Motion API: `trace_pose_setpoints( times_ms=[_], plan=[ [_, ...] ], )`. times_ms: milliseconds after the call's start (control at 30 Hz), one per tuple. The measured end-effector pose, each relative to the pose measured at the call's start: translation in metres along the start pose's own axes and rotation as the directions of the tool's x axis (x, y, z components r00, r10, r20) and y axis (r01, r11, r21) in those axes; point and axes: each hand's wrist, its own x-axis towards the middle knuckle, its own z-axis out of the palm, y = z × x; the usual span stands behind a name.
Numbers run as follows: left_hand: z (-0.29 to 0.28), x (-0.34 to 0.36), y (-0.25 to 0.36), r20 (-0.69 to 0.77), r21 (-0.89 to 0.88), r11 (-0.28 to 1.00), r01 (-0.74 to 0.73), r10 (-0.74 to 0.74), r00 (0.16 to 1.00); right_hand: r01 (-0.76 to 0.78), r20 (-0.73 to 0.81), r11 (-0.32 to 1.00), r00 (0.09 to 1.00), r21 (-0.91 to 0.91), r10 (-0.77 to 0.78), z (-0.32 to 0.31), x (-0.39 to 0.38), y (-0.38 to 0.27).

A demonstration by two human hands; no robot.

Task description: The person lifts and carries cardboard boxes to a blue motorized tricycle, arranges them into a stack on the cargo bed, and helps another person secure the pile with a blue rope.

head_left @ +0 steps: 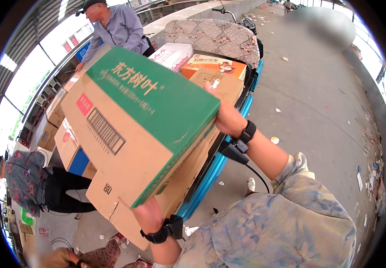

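Two hands: both grip one green-topped cardboard carton [135,129].
Left hand [147,216]: clasps its near lower corner.
Right hand [226,117]: presses its far edge, above the blue cart [211,172].

**An open-sided goods market, cartons piling up around a cargo tricycle**

A blue cargo tricycle [228,154] is standing on a wide concrete floor [318,102] strewn with scraps of litter. Its bed is brimming with cartons [213,67], and behind them a patterned seat cushion [215,35] is showing. Left of the tricycle, more stacked cartons [57,116] are lining a long counter [188,13], where a person in a grey shirt [117,29] is leaning. A metal roof [19,49] is arching over that side.
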Motion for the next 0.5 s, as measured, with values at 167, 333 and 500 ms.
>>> trace_pose_setpoints(
  times_ms=[167,333,500],
  plan=[
    [0.096,0.024,-0.045,0.251,0.721,0.629,-0.290,0.152,0.956,0.089,-0.112,0.996,0.990,0.009,-0.088,-0.113,0.030,-0.040],
    [0.239,0.056,-0.097,0.234,0.579,0.801,-0.152,0.015,0.972,0.087,-0.199,0.996,0.977,0.022,-0.081,-0.255,0.067,-0.076],
    [0.360,0.088,-0.172,0.286,0.368,0.921,-0.128,0.019,0.958,0.081,-0.222,0.996,0.972,0.023,-0.074,-0.378,0.118,-0.104]
  ],
)
